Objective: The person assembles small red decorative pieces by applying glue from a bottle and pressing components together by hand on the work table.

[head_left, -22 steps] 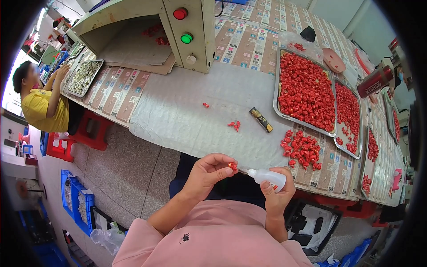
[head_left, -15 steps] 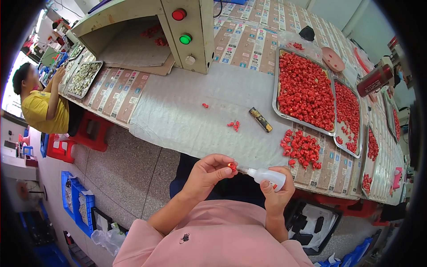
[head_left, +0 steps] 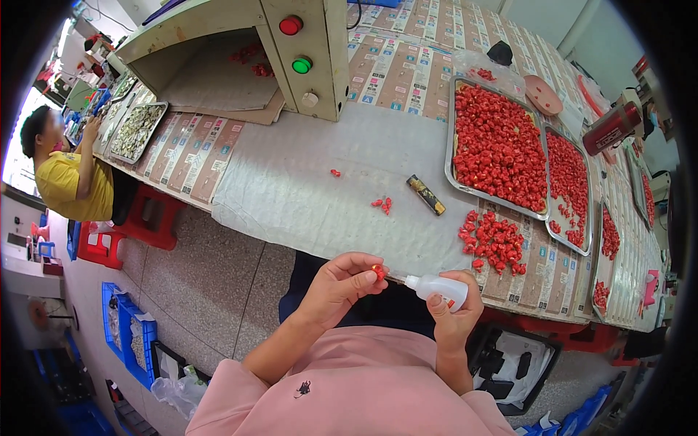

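Between thumb and fingers, my left hand (head_left: 342,285) pinches a small red piece (head_left: 378,271) with a yellowish spot. My right hand (head_left: 456,307) is wrapped round a white squeeze bottle (head_left: 440,288), tilted so its thin nozzle points left toward that piece. Both hands are just in front of the table's near edge. On the table past my right hand lies a loose heap of red pieces (head_left: 494,243). A few red pieces (head_left: 383,205) and a dark cylinder with gold markings (head_left: 425,195) lie on the pale sheet (head_left: 291,178).
Metal trays of red pieces, the nearest with a silver rim (head_left: 449,156), stand at the right. A beige machine (head_left: 305,36) with an open mouth stands at the far left. Beyond it a person in yellow (head_left: 76,174) sits by a tray of pale pieces (head_left: 138,131). Blue crates (head_left: 125,334) lie on the floor.
The red piece has turned slightly in my left fingers. My right hand and the bottle have barely moved. The person in yellow has shifted their hands.
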A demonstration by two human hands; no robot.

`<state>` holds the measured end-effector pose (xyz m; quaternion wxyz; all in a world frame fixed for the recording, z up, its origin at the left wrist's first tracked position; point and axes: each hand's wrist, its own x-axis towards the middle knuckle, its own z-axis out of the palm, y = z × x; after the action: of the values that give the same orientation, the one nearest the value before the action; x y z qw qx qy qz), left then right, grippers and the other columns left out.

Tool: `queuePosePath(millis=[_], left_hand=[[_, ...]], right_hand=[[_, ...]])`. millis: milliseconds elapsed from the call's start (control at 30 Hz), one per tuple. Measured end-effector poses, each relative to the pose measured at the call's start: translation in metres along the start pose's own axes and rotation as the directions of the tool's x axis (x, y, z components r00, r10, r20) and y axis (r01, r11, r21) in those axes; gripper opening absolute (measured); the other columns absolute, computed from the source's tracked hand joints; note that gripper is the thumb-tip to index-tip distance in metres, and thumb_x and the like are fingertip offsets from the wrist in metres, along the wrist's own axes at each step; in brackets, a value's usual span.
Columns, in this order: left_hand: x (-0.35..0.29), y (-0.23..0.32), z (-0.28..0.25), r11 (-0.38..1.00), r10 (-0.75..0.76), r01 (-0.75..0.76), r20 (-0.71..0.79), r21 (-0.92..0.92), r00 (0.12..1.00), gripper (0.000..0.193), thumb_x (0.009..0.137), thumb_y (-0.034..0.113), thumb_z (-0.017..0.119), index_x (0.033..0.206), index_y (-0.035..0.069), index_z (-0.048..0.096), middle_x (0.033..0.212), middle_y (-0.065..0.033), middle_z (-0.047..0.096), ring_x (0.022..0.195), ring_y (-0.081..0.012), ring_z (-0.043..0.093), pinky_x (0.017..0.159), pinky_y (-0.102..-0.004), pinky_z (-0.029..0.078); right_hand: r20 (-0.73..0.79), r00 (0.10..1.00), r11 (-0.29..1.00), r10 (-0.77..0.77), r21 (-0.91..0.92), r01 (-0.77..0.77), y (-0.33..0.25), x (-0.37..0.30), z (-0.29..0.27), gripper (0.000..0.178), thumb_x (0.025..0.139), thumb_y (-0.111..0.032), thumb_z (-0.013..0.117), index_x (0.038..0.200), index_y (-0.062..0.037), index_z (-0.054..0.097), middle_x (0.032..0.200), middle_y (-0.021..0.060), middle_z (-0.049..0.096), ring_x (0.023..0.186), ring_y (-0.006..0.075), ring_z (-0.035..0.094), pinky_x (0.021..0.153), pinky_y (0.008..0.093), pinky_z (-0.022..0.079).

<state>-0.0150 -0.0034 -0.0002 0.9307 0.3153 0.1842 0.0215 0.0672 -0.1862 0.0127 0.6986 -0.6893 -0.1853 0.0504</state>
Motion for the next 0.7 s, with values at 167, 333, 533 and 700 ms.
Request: queuePosePath(millis=[167,333,533,700], left_hand=[[-0.0012,0.0010,-0.0003,1.000,-0.014,0.014,-0.005,0.003,1.000,0.022,0.087,0.003,0.059,0.109,0.002,0.059,0.099,-0.0117,0.064,0.084,-0.0166,0.064,0.075,-0.0265,0.053],[-0.0015,0.0008,-0.0024,0.999,-0.032,0.032,0.010,-0.014,0.999,0.022,0.087,0.004,0.059,0.110,0.002,0.059,0.099,-0.0123,0.064,0.082,-0.0163,0.064,0.074,-0.0262,0.053],[-0.0023,0.0016,-0.0030,0.994,-0.089,0.090,0.030,-0.064,0.996,0.023,0.087,0.005,0.059,0.110,0.002,0.059,0.099,-0.0122,0.065,0.080,-0.0156,0.064,0.073,-0.0263,0.053],[-0.0015,0.0010,-0.0065,0.985,-0.125,0.134,0.087,-0.108,0.988,0.024,0.089,0.007,0.058,0.113,0.003,0.058,0.098,-0.0091,0.065,0.080,-0.0136,0.064,0.072,-0.0259,0.054]], right_hand=[[-0.001,1.000,1.000,0.007,0.006,-0.007,0.0012,0.0002,0.0003,0.037,0.074,-0.023,0.078,0.094,0.0007,0.057,0.084,0.0038,0.052,0.073,0.0105,0.051,0.063,0.0224,0.040],[-0.003,1.000,1.000,0.019,0.015,-0.019,0.0030,-0.0001,-0.0006,0.038,0.074,-0.024,0.077,0.094,0.0007,0.057,0.086,0.0040,0.053,0.074,0.0104,0.052,0.064,0.0224,0.042],[-0.007,0.999,0.998,0.047,0.037,-0.047,0.0020,-0.0002,-0.0002,0.039,0.074,-0.025,0.077,0.095,0.0002,0.057,0.087,0.0037,0.053,0.075,0.0101,0.052,0.065,0.0223,0.042],[0.003,0.999,0.998,0.048,0.046,-0.048,0.0048,0.0005,-0.0017,0.039,0.074,-0.026,0.077,0.095,0.0001,0.057,0.087,0.0034,0.053,0.075,0.0099,0.052,0.065,0.0221,0.042]])
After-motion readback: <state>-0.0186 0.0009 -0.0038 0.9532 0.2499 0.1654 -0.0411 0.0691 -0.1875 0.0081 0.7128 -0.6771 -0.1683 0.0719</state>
